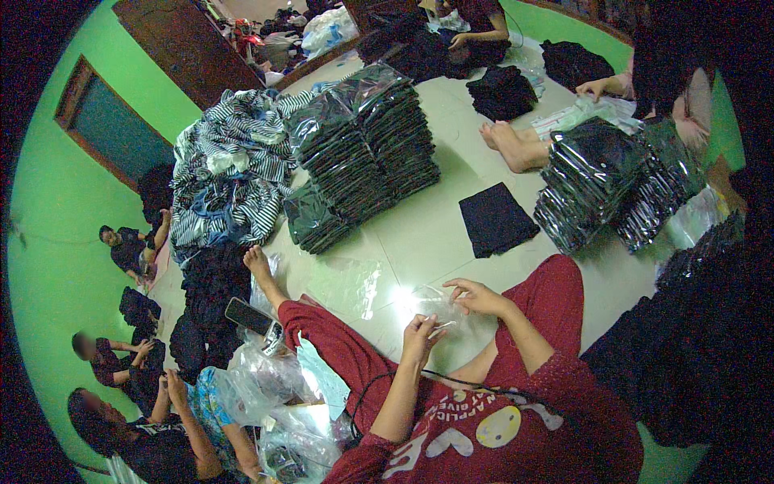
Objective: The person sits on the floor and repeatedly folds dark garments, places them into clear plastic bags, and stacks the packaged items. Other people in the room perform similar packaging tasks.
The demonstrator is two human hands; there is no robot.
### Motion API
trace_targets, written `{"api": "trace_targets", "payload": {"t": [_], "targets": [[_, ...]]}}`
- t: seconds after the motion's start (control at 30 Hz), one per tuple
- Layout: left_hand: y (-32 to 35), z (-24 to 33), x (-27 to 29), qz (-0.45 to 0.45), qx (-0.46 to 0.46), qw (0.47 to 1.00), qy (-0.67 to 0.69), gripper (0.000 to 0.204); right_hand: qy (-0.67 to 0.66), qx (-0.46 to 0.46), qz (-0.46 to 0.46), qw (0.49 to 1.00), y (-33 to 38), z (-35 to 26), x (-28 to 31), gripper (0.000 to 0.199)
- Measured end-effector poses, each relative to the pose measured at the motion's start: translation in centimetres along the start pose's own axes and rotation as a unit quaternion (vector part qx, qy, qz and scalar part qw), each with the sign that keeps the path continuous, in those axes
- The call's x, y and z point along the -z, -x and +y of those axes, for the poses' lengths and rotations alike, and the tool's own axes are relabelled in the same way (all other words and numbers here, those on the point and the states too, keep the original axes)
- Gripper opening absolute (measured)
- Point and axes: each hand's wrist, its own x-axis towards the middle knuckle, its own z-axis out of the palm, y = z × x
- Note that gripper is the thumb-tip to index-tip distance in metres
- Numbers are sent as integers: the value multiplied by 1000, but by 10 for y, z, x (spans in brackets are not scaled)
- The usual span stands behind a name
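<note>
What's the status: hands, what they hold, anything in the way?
Left hand and right hand both pinch a clear plastic bag over the floor. Folded black garment lies just ahead, apart. Nothing between; stacks of bagged garments beyond.

There is one view, from a fisheye camera worn on the head of a person sitting on the floor (451,218), looking steeply down and forward. Nearest, at the lower edge, are the wearer's own chest and red-clad legs, with the left hand (419,335) and the right hand (477,297) close below the lens near the middle. The pale tiled floor spreads away toward the top of the frame, where the stack of bagged dark garments (363,145) lies farther off. Straight lines bow near the rim: the green wall (56,242) curves round the left side, and the corners fall into black.
</note>
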Motion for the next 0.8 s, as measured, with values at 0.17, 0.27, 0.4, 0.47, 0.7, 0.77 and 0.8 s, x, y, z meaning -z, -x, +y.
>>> {"api": "trace_targets", "payload": {"t": [0.17, 0.27, 0.4, 0.47, 0.7, 0.77, 0.8], "targets": [[-10, 0, -6, 112, -140, 973, -148, 15, -8, 48, 69, 996, 1, 1, 16, 42], [-27, 35, -5, 158, -250, 900, -321, 10, -12, 29, 79, 996, 10, -7, 25, 43], [-20, 92, -15, 222, -480, 668, -524, 13, -47, 41, 91, 994, 19, -19, 39, 45], [-17, 101, -23, 172, -548, 585, -573, 15, -64, 29, 125, 990, 26, -23, 47, 45], [-18, 20, -18, -155, -255, 571, -765, 17, 57, 99, 89, 989, 4, -6, 20, 47], [-23, 8, -12, -177, -265, 571, -756, 25, 90, 56, 36, 994, 2, 5, 3, 48], [-25, 4, -6, -182, -260, 571, -757, 29, 103, 16, -12, 995, 0, 10, -3, 53]]}}
